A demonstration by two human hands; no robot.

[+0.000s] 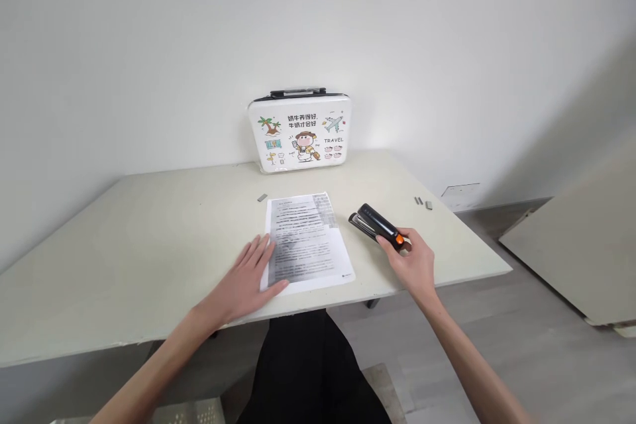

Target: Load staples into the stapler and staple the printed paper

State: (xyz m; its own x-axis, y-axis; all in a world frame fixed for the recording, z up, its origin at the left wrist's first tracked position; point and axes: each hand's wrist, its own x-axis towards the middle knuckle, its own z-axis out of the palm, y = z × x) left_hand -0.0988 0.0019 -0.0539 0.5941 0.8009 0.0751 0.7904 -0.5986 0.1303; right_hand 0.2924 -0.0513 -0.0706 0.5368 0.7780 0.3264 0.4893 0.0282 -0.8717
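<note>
A printed sheet of paper [303, 238] lies near the table's front edge, its text and a grey shaded band facing up. My left hand [246, 278] rests flat over the sheet's lower left side, fingers spread, with the thumb on its bottom corner. To the right of the sheet, my right hand [410, 258] grips a black stapler [380, 222] with an orange part at its rear end. The stapler's jaws are apart and point away to the upper left. Whether more than one sheet lies there I cannot tell.
A white case [303, 132] with cartoon prints and a black handle stands against the wall. One small grey staple strip [262, 197] lies behind the paper. Several more staple pieces [428, 205] lie near the right edge of the white table [149, 245].
</note>
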